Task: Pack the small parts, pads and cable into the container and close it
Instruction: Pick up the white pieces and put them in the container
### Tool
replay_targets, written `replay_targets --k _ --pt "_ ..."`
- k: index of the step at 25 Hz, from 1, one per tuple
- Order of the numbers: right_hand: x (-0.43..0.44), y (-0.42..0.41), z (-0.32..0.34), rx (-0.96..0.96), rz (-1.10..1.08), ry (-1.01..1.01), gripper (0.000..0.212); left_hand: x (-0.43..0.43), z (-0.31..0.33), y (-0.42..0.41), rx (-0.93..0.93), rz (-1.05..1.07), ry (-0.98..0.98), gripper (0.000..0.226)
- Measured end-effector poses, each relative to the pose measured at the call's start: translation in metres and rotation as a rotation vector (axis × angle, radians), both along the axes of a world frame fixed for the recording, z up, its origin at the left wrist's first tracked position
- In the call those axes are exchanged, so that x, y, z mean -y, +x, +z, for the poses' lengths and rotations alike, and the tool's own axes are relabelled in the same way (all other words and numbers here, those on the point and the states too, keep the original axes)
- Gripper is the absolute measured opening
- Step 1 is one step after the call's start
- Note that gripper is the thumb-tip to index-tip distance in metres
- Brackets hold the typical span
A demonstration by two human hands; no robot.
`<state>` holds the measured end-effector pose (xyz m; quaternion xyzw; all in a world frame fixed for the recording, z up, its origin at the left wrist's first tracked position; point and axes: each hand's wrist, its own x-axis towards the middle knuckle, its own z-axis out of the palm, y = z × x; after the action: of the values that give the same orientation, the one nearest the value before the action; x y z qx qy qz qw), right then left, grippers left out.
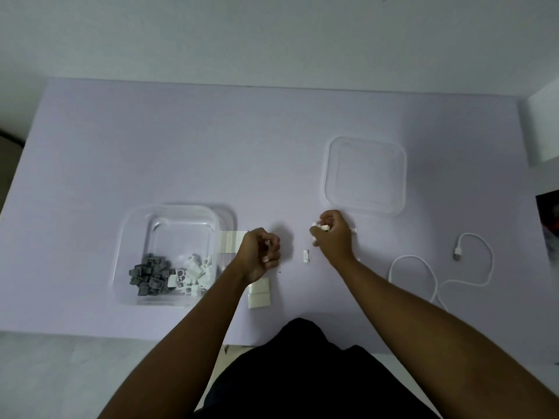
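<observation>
A clear square container (133,228) sits at the left, holding a heap of grey parts (148,276) and white parts (196,275). Its clear lid (366,175) lies flat at the right rear. My left hand (260,257) is curled just right of the container; whether it holds anything is hidden. My right hand (332,237) is closed on small white parts (323,227). One white part (306,256) lies loose between the hands. White pads (259,294) lie under my left wrist, and another pad strip (230,241) sits beside the container. A white cable (438,267) is looped at the right.
The work surface is a pale lilac table (181,140) whose front edge runs close to my body. A white box (544,128) stands at the far right edge, with a dark object (549,225) below it.
</observation>
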<state>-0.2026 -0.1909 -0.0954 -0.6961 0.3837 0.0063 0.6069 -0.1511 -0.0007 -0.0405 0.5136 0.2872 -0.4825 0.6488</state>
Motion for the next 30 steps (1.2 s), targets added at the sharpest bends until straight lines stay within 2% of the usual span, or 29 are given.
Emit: replay_targets --k 2,4,6,9,12,15,18,20,22,24,26,28,30 --pt "0.004 0.003 0.009 0.011 -0.251 0.398 0.018 -0.004 -0.009 -0.001 0.215 -0.329 0.389 0.022" --pt "0.002 0.003 0.019 0.043 -0.345 0.754 0.017 -0.006 -0.017 -0.009 0.54 -0.734 0.773 0.032" --pt "-0.005 0.001 0.025 0.073 -0.327 0.968 0.016 -0.008 -0.014 -0.02 0.69 -0.963 0.938 0.028" --pt "-0.021 -0.001 0.03 0.055 -0.233 1.047 0.015 -0.011 0.003 -0.031 0.868 -1.422 1.16 0.022" --pt "-0.036 0.002 0.031 -0.071 -0.208 0.899 0.037 -0.028 0.002 -0.032 0.896 -1.729 1.229 0.027" --pt "-0.041 -0.003 0.025 -0.158 -0.174 0.502 0.043 -0.039 -0.008 -0.031 0.871 -1.711 1.242 0.031" --pt "-0.036 -0.013 0.013 -0.131 0.028 0.034 0.039 -0.037 -0.015 -0.04 0.878 -1.655 1.197 0.029" --pt "-0.031 -0.02 0.007 -0.083 0.118 -0.192 0.035 -0.036 -0.017 -0.044 0.882 -1.655 1.177 0.03" --pt "-0.028 -0.027 0.001 -0.028 0.171 -0.287 0.025 -0.035 -0.014 -0.041 0.887 -1.59 1.151 0.03" --pt "-0.024 -0.037 -0.005 -0.02 0.253 -0.291 0.017 -0.032 -0.01 -0.031 0.831 -1.516 1.105 0.026" --pt "-0.02 -0.048 -0.009 -0.049 0.369 -0.313 0.029 -0.031 -0.007 -0.015 0.824 -1.401 0.998 0.025" --pt "-0.016 -0.056 -0.011 -0.071 0.47 -0.353 0.045 -0.029 -0.006 -0.004 0.772 -1.279 0.822 0.039" --pt "-0.016 -0.061 -0.012 -0.058 0.526 -0.352 0.052 -0.028 -0.005 0.001 0.73 -1.245 0.691 0.05"
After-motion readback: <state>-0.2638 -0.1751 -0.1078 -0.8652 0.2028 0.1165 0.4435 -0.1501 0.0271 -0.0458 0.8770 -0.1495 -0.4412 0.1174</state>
